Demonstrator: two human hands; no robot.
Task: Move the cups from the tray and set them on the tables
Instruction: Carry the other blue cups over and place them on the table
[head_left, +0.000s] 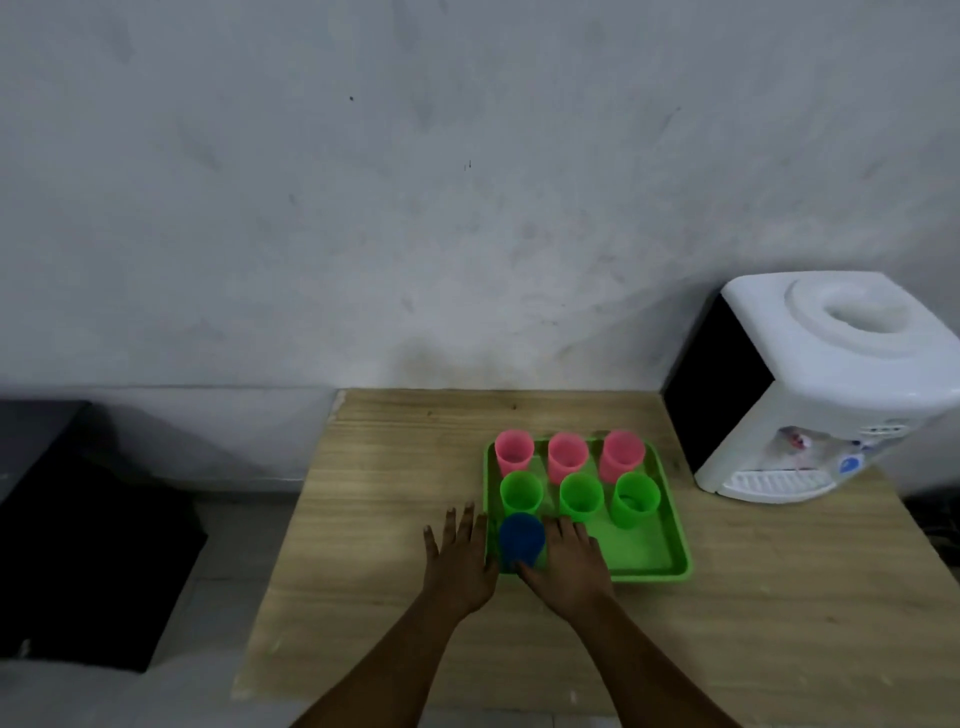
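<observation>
neither hand grips anything: the left hand (460, 558) and right hand (569, 564) lie with fingers straight, one on each side of the blue cup (521, 540). that cup stands upright at the near left corner of the green tray (657, 556), with three green cups (581, 496) and three pink cups (567, 456) behind it. the tray lies on the wooden table (395, 483), near a white water dispenser (810, 395).

Dim, soft indoor light; the picture is slightly blurred throughout, dark at the left, and bowed by wide-angle distortion at the edges.
</observation>
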